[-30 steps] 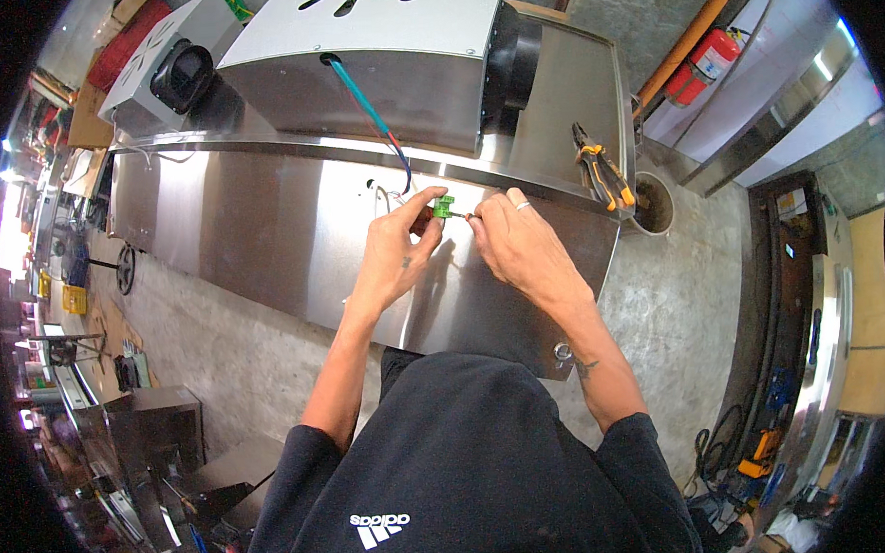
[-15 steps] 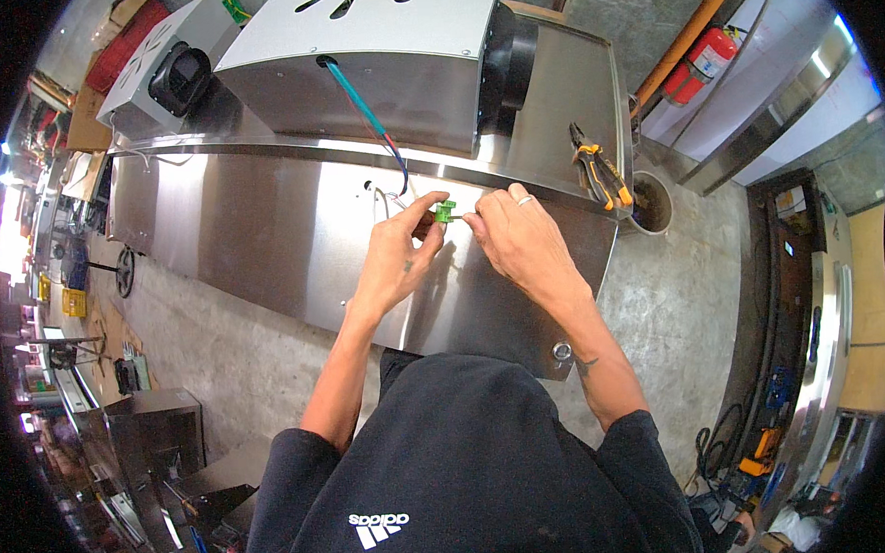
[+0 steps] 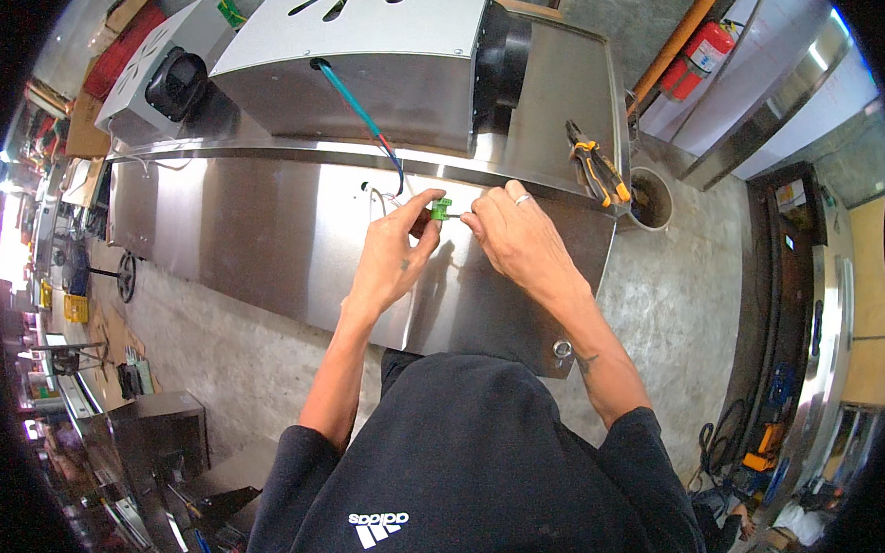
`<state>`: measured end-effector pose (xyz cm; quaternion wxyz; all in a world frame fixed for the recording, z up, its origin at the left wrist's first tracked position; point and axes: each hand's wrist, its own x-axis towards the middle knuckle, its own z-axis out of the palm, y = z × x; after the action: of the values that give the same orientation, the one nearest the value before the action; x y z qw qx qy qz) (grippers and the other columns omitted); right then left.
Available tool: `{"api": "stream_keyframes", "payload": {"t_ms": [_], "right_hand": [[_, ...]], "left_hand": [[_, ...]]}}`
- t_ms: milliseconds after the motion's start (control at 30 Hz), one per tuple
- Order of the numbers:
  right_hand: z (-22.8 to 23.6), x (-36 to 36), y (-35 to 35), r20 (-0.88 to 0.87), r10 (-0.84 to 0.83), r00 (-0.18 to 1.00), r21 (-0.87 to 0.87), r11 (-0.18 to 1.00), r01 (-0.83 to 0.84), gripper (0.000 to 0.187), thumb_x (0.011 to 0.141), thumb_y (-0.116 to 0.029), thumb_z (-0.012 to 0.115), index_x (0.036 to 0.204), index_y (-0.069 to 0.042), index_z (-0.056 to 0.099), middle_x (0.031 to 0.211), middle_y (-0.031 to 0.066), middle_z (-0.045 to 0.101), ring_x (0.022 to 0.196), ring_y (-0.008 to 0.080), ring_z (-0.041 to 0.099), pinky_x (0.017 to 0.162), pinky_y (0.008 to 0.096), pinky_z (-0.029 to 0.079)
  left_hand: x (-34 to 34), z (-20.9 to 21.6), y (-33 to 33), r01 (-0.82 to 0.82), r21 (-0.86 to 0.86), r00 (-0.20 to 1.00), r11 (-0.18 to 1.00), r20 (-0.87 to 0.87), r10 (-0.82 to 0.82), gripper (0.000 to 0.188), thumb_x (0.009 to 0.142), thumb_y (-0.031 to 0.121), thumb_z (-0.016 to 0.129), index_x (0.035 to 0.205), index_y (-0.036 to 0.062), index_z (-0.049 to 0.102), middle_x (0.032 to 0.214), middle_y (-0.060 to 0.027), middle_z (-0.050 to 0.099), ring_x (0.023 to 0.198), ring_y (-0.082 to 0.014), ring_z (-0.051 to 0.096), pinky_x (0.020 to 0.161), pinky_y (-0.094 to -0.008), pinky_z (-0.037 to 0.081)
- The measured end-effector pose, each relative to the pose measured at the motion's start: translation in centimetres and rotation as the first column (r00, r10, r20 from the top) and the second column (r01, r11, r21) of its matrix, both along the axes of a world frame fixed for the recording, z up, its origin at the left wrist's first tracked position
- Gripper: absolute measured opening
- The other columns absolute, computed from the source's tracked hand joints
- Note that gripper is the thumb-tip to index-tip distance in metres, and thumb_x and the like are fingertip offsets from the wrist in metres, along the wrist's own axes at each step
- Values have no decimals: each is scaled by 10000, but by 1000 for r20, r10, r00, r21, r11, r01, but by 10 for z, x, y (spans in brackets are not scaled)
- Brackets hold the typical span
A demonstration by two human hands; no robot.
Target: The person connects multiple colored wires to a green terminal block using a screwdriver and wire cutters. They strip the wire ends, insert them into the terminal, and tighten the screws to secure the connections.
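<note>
Green plastic block connector (image 3: 440, 209), below and right of the teal-sleeved cable (image 3: 351, 102), is pinched by the left hand (image 3: 391, 254); right hand (image 3: 524, 237), farther right, pinches a slim dark shaft (image 3: 454, 216), long axis crosswise, pointing at the connector.

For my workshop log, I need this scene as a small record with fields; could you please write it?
Left hand: pinches small green block-shaped connector
Right hand: holds thin dark rod, its tip at the connector
Wiring: teal-sleeved cable from large white-topped steel box
Tool: black-and-orange pliers, right of both hands
Background: red cylindrical fire extinguisher, upper right
</note>
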<state>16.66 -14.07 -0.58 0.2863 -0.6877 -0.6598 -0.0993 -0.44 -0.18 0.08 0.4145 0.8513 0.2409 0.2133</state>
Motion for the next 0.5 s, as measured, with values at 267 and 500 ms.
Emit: {"api": "stream_keyframes", "payload": {"t_ms": [267, 500], "right_hand": [[11, -10, 2, -12, -68, 998, 38, 997, 68, 180, 1038, -181, 672, 1029, -14, 607, 950, 143, 573, 912, 331, 550, 830, 463, 463], [-3, 0, 3, 21, -33, 999, -12, 999, 33, 119, 1059, -138, 615, 1020, -26, 615, 967, 164, 595, 905, 345, 561, 828, 460, 467]], "left_hand": [[3, -1, -1, -11, -37, 999, 999, -35, 10, 385, 1019, 95, 718, 1401, 55, 686, 966, -163, 786, 885, -214, 763, 858, -374, 587], [-2, -9, -2, -19, -33, 1000, 999, 11, 20, 377, 1022, 90, 719, 1396, 55, 686, 945, -144, 777, 867, -190, 749, 840, -356, 582]]}}
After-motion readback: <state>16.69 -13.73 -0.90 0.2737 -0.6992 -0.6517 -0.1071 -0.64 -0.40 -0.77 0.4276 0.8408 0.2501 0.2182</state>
